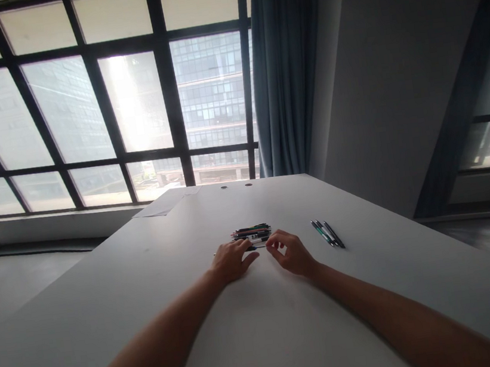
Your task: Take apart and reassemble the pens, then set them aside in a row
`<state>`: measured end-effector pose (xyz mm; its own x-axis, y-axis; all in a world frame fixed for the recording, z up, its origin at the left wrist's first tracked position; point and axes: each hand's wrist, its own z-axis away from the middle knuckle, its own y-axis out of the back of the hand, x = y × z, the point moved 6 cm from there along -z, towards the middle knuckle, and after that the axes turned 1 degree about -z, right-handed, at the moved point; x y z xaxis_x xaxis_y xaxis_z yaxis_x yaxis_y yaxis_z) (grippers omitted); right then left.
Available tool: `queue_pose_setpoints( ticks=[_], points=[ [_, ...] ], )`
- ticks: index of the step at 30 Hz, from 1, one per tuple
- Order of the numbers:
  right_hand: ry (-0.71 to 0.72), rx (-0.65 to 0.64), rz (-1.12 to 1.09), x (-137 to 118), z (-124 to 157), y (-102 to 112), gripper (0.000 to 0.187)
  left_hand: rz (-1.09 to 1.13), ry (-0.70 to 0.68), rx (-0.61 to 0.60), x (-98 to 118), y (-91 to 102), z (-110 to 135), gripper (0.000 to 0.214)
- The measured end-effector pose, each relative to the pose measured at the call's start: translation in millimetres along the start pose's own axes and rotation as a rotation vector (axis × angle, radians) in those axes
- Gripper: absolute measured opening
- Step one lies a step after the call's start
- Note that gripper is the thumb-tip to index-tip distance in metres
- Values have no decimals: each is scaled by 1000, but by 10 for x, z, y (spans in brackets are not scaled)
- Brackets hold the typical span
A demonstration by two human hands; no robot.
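Note:
A small heap of several pens [252, 232] lies on the white table [264, 325], a little past both my hands. My left hand [231, 260] rests on the table with its fingers curled round a thin pen [257, 247] that runs across in front of the heap. My right hand [291, 252] is just to the right, fingertips pinched at the same pen's right end. Three dark pens [327, 233] lie side by side further right, apart from both hands.
A sheet of paper [163, 204] lies at the table's far left corner, near two small round holes [235, 185]. Behind stand large windows [98, 100], a blue curtain [288, 69] and a grey wall. The floor drops away left and right of the table.

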<state>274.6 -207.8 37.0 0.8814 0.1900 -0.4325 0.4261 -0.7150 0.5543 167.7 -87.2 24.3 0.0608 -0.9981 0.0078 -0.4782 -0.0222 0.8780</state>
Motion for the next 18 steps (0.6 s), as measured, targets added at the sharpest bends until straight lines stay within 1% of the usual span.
queue_pose_setpoints(
  ticks=[4,9,14,16,18],
  points=[
    [17,-27,-10,-50,1,-40,9,-57,43,3,-32,11,-5,41],
    [28,-44,0,-26,18,-61,6,-84,33,3,-11,29,-11,37],
    [33,-56,15,-17,26,-81,5,-97,54,-1,-22,31,-13,34],
    [1,-12,27,36,1,-27,6,-103,67,-3,-36,26,-15,32],
    [-50,93,40,140,-35,95,6,-104,80,-2,-49,26,-16,29]
  ],
)
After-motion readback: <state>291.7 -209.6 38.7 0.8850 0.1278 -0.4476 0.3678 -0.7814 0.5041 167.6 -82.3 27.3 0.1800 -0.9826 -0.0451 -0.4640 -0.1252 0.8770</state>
